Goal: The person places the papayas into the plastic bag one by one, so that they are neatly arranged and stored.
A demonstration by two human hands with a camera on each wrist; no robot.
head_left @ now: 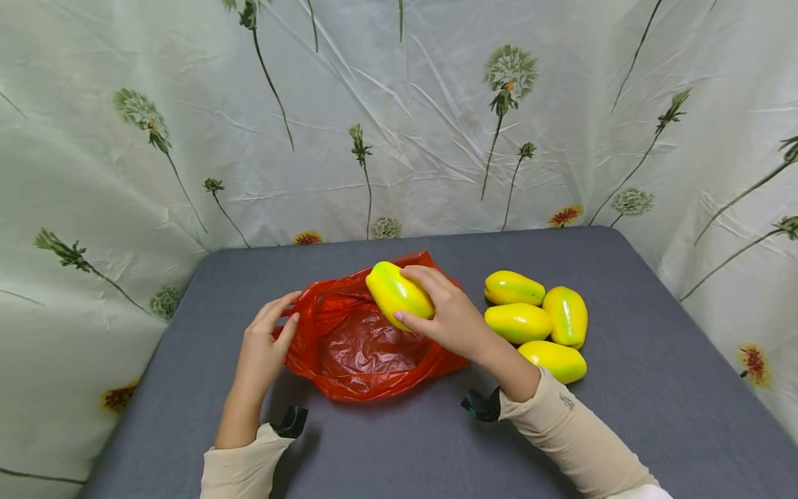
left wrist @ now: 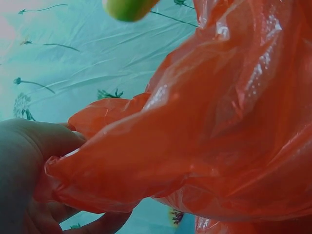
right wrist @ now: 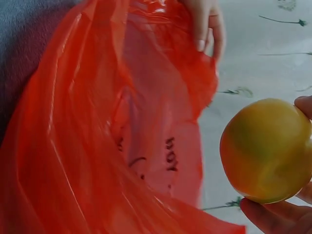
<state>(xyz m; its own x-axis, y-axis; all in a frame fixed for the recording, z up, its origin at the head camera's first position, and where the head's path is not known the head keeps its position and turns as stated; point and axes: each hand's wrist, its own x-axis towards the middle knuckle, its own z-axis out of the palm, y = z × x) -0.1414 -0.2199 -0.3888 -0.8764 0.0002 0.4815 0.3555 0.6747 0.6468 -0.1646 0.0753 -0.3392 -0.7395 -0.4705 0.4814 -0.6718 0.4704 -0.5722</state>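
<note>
A red plastic bag (head_left: 374, 346) lies on the table with its mouth spread wide. My left hand (head_left: 264, 343) pinches the bag's left rim between thumb and fingers; in the left wrist view the bunched plastic (left wrist: 122, 161) sits in that grip. Over the bag's opening, toward its right side, my right hand (head_left: 451, 315) holds a yellow papaya (head_left: 399, 294) with green streaks, gripped from its right end. The right wrist view shows the papaya (right wrist: 265, 151) from its rounded end, apart from the bag. Dark lettering is visible on the plastic there.
Several more yellow papayas (head_left: 519, 322) are grouped on the grey table (head_left: 386, 450) right of the bag, close to my right forearm. Behind the table hangs a pale curtain (head_left: 424, 118) with a dandelion print. Each wrist wears a small black device (head_left: 483, 404).
</note>
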